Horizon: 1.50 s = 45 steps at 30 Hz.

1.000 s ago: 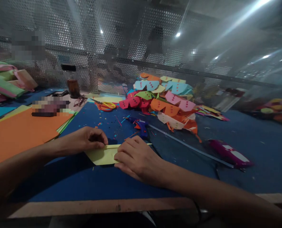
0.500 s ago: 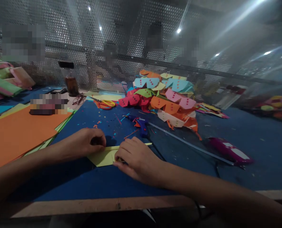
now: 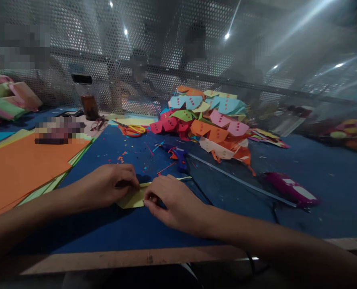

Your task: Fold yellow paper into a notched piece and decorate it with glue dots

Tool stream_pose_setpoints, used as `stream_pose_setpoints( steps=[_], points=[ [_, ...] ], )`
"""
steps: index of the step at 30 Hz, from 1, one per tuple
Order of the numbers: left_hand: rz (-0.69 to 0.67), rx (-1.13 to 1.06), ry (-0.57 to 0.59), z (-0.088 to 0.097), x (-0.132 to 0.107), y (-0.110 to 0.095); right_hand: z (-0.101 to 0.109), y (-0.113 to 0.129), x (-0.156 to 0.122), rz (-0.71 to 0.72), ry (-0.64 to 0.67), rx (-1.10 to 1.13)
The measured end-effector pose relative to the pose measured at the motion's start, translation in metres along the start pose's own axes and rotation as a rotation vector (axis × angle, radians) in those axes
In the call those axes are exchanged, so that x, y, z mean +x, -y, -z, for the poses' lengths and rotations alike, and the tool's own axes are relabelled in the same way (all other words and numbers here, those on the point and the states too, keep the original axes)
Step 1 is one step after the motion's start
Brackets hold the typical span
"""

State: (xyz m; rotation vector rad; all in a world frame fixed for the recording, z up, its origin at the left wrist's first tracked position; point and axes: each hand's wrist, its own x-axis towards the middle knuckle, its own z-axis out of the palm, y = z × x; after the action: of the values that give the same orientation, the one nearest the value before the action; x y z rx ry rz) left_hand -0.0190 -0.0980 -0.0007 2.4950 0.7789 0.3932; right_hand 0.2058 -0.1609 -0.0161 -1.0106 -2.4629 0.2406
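Note:
A folded yellow paper piece [image 3: 133, 198] lies on the blue table mat [image 3: 130, 228] near the front edge. My left hand [image 3: 107, 185] presses on its left end with curled fingers, thumb and fingertips pinching the top fold. My right hand [image 3: 174, 200] rests on its right part, fingers bent and pinching the paper's edge. Most of the paper is hidden under both hands.
A blue glue gun [image 3: 176, 154] lies just beyond my hands. Further back sit a heap of coloured paper cut-outs [image 3: 208, 124], orange-handled scissors [image 3: 133, 130], a dark jar [image 3: 88, 105] and orange sheets [image 3: 21, 168] at left. A purple tool [image 3: 291, 189] lies right. Perforated screen [image 3: 166, 60] behind.
My two hands have drawn closer together over the yellow paper, which shows less than before. The view has shifted slightly.

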Motion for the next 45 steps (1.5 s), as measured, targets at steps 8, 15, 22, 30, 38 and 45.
stream_pose_setpoints(
  steps=[8, 15, 22, 30, 38, 45],
  points=[
    [0.025, -0.030, -0.027, -0.008, 0.003, -0.001, 0.001, 0.001, 0.001, -0.044, 0.023, 0.047],
    [0.049, -0.043, -0.042, -0.010, 0.004, -0.002, -0.001, 0.000, 0.001, -0.103, -0.020, 0.027],
    [0.067, -0.060, -0.063, -0.013, 0.007, 0.000, 0.000, 0.001, 0.002, -0.138, -0.029, 0.015],
    [0.115, -0.056, -0.081, -0.015, 0.007, 0.001, -0.001, 0.002, 0.002, -0.137, -0.030, -0.002],
    [0.114, -0.057, -0.094, -0.016, 0.009, 0.001, -0.002, 0.000, 0.001, -0.122, -0.037, 0.007],
    [0.120, -0.069, -0.098, -0.018, 0.009, 0.001, -0.001, 0.000, 0.001, -0.121, -0.019, 0.001]
  ],
)
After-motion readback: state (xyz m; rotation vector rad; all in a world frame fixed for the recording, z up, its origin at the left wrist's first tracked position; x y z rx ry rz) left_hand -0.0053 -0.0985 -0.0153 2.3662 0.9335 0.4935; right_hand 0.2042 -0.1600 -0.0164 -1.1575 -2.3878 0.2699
